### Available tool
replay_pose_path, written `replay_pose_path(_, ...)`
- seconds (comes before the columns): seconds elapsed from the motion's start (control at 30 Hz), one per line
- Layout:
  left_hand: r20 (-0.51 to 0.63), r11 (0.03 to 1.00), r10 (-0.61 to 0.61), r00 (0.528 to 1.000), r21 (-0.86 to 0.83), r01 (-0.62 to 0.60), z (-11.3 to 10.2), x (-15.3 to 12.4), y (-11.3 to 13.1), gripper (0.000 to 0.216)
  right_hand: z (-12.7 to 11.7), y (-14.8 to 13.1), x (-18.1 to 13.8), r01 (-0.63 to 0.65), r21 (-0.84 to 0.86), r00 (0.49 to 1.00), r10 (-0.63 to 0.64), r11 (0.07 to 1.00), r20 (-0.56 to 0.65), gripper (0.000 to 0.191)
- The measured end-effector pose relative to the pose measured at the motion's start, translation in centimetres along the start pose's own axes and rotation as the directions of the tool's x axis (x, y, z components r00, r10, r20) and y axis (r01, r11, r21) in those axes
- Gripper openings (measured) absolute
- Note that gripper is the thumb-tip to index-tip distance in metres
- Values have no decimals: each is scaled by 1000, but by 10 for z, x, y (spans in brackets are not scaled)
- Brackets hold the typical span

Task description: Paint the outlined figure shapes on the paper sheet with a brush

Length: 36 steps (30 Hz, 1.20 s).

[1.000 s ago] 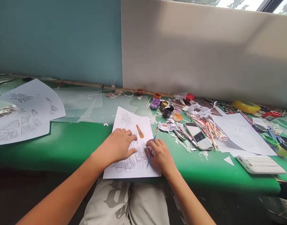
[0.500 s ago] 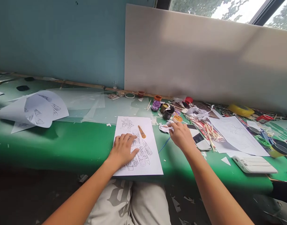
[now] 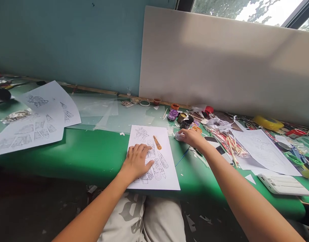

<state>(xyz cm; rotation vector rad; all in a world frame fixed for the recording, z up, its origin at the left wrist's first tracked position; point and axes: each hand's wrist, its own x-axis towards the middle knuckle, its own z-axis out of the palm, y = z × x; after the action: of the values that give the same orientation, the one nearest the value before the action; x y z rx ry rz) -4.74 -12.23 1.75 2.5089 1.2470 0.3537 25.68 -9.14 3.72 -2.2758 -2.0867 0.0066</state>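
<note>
My left hand (image 3: 138, 159) lies flat, fingers a little apart, on a white sheet of paper (image 3: 170, 179) with line drawings of narrow shapes. One tapered shape (image 3: 157, 143) on it is coloured orange-brown. To the right, my right hand (image 3: 192, 137) is closed on a crumpled tissue (image 3: 179, 136), just in front of the paint pots. Below that hand, a thin blue paintbrush (image 3: 182, 157) lies slanted on the green table, near the sheet's edge. Behind the tissue stand a black pot (image 3: 186, 123), a purple pot (image 3: 172, 115) and an orange pot (image 3: 175, 106).
Printed sheets (image 3: 30, 131) lie at the left beside a dark rounded object (image 3: 1, 94). A phone (image 3: 220, 148) rests under my right forearm. Farther right are wooden sticks (image 3: 233, 148), a drawn sheet (image 3: 266, 149) and a white power bank (image 3: 284, 185). A pale board (image 3: 207, 60) leans behind.
My right fingers have bunched the tissue, which lay more spread out before. The curled sheets at the left now lie flatter. My left hand stays on the drawing; the view has shifted slightly left.
</note>
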Motion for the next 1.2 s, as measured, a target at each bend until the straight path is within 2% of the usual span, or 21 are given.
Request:
replay_pose_path(0.13,-9,1000,-3,1000,-7,3,0,-1,0,42,-10,-5,-11,39,76,995,-31,996,-98,38)
replay_pose_path(0.2,-18,1000,-5,1000,-12,5,0,-1,0,42,-16,-13,-26,124,108,965,-95,986,-245,38)
replay_pose_path(0.23,-22,1000,-7,1000,-14,6,1,0,0,42,-19,-18,-36,222,102,904,-166,970,-394,34)
replay_pose_path(0.3,-24,1000,-6,1000,-15,5,2,0,-1,42,-24,-32,-59,415,-6,691,-319,910,-649,31)
replay_pose_path(0.33,-25,1000,-3,1000,-14,2,2,0,-1,43,-25,-39,-72,478,-73,584,-379,875,-718,33)
replay_pose_path(0.4,-25,1000,1,1000,-15,-1,3,1,-1,42,-26,-53,-94,568,-177,402,-458,804,-793,40)
replay_pose_path(0.47,-30,1000,4,1000,-16,-4,3,1,-1,41,-25,-64,-109,606,-212,307,-471,767,-827,39)
replay_pose_path(0.5,-34,1000,5,999,-16,-5,3,1,-1,41,-24,-68,-114,618,-212,284,-467,757,-838,37)
replay_pose_path(0.57,-37,1000,6,999,-14,-6,3,1,-1,40,-19,-73,-118,635,-192,270,-448,748,-852,34)
replay_pose_path(0.6,-34,1000,6,999,-14,-7,3,1,-1,40,-17,-75,-118,637,-175,273,-432,750,-860,33)
replay_pose_path(0.67,-24,1000,0,1000,-15,-1,3,1,-1,41,-10,-77,-116,629,-106,312,-376,770,-873,34)
replay_pose_path(0.73,-15,1000,-4,1000,-18,3,3,1,-1,41,-1,-77,-111,615,32,401,-278,788,-873,30)
replay_pose_path(0.77,-15,1000,-3,1000,-20,3,2,1,-1,41,3,-76,-107,596,131,466,-209,792,-860,25)
replay_pose_path(0.83,-18,1000,0,1000,-23,-1,2,1,0,40,9,-72,-95,492,375,642,-37,786,-766,15)
replay_pose_path(0.9,-20,1000,5,1000,-24,-5,1,1,0,40,13,-68,-81,279,595,836,115,754,-537,18)
replay_pose_path(0.93,-21,1000,6,1000,-24,-7,1,1,0,39,13,-67,-73,163,655,913,139,738,-385,20)
replay_pose_path(0.97,-22,1000,7,1000,-23,-7,1,1,0,39,13,-67,-64,68,668,964,123,741,-235,18)
replay_pose_path(1.0,-23,1000,7,1000,-22,-8,2,1,-1,39,12,-69,-57,4,645,991,82,765,-103,16)
replay_pose_path(1.07,-31,1000,11,999,-22,-12,3,1,-1,40,9,-75,-43,-40,550,998,11,834,56,13)
replay_pose_path(1.2,-48,1000,18,999,-21,-19,5,1,-2,39,4,-89,-25,-46,425,987,-24,904,156,13)
